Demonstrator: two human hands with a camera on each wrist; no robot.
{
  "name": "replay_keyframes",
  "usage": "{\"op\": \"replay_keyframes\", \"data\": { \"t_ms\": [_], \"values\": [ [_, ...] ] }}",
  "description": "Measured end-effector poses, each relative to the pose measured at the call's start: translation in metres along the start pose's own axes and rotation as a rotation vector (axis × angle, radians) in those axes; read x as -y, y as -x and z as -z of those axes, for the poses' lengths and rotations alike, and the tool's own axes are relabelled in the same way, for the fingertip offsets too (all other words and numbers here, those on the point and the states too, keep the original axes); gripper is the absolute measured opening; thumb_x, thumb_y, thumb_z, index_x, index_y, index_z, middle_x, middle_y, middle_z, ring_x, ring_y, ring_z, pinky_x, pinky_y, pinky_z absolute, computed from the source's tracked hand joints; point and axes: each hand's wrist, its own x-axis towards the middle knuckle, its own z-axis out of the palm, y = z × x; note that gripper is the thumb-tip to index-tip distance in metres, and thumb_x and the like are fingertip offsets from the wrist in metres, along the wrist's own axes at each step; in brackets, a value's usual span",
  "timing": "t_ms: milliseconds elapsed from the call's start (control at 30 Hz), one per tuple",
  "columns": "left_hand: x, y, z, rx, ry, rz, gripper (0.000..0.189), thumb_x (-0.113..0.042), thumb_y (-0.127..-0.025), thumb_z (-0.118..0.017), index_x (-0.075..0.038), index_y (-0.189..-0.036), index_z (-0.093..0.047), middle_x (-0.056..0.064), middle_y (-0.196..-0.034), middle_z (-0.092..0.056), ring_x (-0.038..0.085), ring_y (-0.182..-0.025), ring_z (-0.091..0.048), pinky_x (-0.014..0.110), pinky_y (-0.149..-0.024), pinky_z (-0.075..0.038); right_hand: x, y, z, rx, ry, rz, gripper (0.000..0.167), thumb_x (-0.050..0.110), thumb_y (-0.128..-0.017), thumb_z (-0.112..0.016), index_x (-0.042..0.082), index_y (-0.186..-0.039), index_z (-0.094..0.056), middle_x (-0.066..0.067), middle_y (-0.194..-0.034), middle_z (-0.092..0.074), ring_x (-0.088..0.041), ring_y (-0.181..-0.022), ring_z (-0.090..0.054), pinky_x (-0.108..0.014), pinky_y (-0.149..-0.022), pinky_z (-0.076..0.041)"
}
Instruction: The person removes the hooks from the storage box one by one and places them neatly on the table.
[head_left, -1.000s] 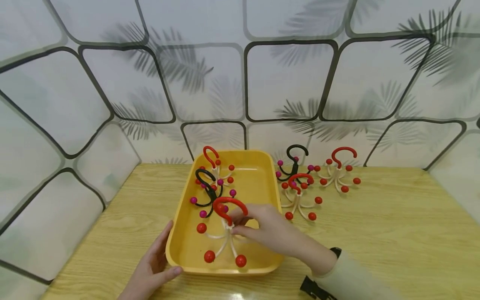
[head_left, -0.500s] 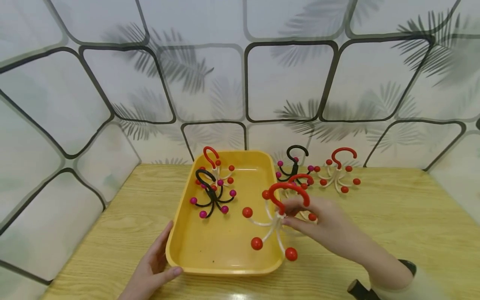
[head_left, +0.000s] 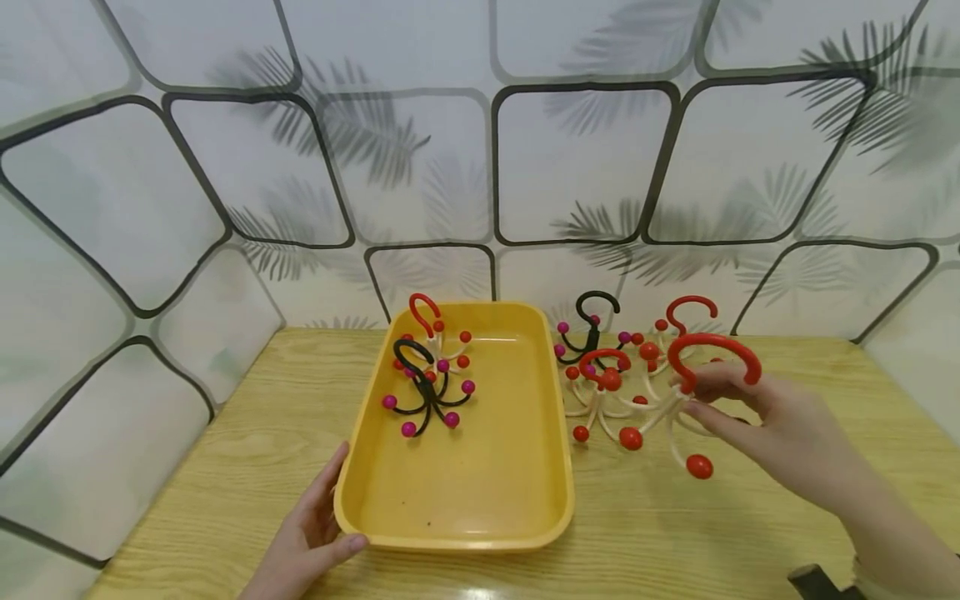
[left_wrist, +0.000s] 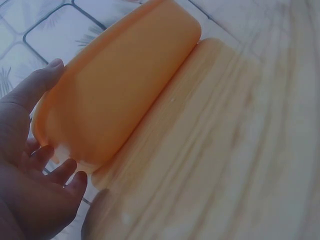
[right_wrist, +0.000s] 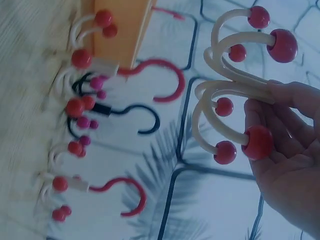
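In the head view, my right hand (head_left: 787, 425) pinches a red-and-white hook hanger (head_left: 681, 392) by its neck. The hanger is raised above the table right of the tray, its ball-tipped arms spread below a red hook. The right wrist view shows the hanger's white arms and red balls (right_wrist: 282, 46) beside my fingers. My left hand (head_left: 303, 533) holds the near left corner of a yellow tray (head_left: 457, 542), thumb at the front rim and fingers along the left side. Inside the tray, a black hanger with magenta balls (head_left: 427, 392) stands before a red-hooked white hanger (head_left: 424, 312).
Right of the tray stand a black hanger (head_left: 592, 337) and two red-hooked white ones, one nearer (head_left: 597, 400) and one farther back (head_left: 692, 304). A patterned wall (head_left: 585, 167) rises behind the wooden table (head_left: 225, 483).
My right hand has carried the red-and-white hanger from over the tray rightward, past its right rim, to above the table. My left hand stays at the tray's corner.
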Motion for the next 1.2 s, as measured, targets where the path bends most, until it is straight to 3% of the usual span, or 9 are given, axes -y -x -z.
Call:
{"op": "replay_keyframes", "data": {
  "t_ms": [267,467,600,900,1200],
  "values": [
    [-0.001,0.0,0.0,-0.001,0.048,0.029,0.092,0.005,-0.085,-0.066,-0.01,-0.155,-0.008,0.023,-0.155,-0.006,-0.005,-0.122,-0.042,0.02,-0.096,-0.041,-0.043,0.006,0.009,0.024,0.014,-0.087,0.027,0.005,-0.079,-0.077,0.013,-0.103,-0.067,0.016,-0.092,-0.068,0.01,-0.08,-0.059,-0.005,-0.067,-0.047],
    [-0.001,0.001,0.0,0.001,0.038,0.025,0.091,0.005,-0.086,-0.065,-0.011,-0.155,-0.008,0.023,-0.154,-0.008,-0.005,-0.122,-0.043,0.019,-0.095,-0.042,-0.072,0.008,0.004,0.067,0.019,-0.146,0.022,0.008,-0.081,-0.076,0.009,-0.102,-0.068,-0.007,-0.095,-0.071,0.012,-0.083,-0.057,-0.004,-0.069,-0.045],
    [-0.001,0.001,-0.001,-0.004,0.038,0.029,0.091,0.005,-0.086,-0.065,-0.011,-0.155,-0.009,0.022,-0.154,-0.008,-0.005,-0.122,-0.042,0.019,-0.096,-0.042,-0.088,0.011,-0.002,0.104,0.011,-0.172,0.023,0.008,-0.084,-0.073,0.002,-0.106,-0.067,-0.015,-0.098,-0.07,0.01,-0.081,-0.057,-0.006,-0.066,-0.047],
    [-0.003,0.001,-0.002,-0.036,0.023,0.076,0.09,0.003,-0.086,-0.066,-0.015,-0.155,-0.011,0.017,-0.155,-0.011,-0.007,-0.121,-0.042,0.017,-0.095,-0.041,-0.105,0.015,-0.016,0.118,-0.048,-0.204,0.023,0.005,-0.085,-0.071,-0.003,-0.106,-0.066,-0.018,-0.097,-0.069,0.009,-0.08,-0.058,-0.009,-0.065,-0.049],
    [-0.003,0.001,-0.002,-0.053,0.007,0.103,0.09,0.002,-0.086,-0.066,-0.016,-0.155,-0.011,0.016,-0.156,-0.012,-0.008,-0.12,-0.042,0.017,-0.094,-0.042,-0.114,0.011,-0.023,0.132,0.005,-0.239,0.025,0.007,-0.085,-0.072,-0.005,-0.106,-0.066,-0.019,-0.098,-0.068,0.01,-0.078,-0.055,-0.012,-0.064,-0.049]
  ]
}}
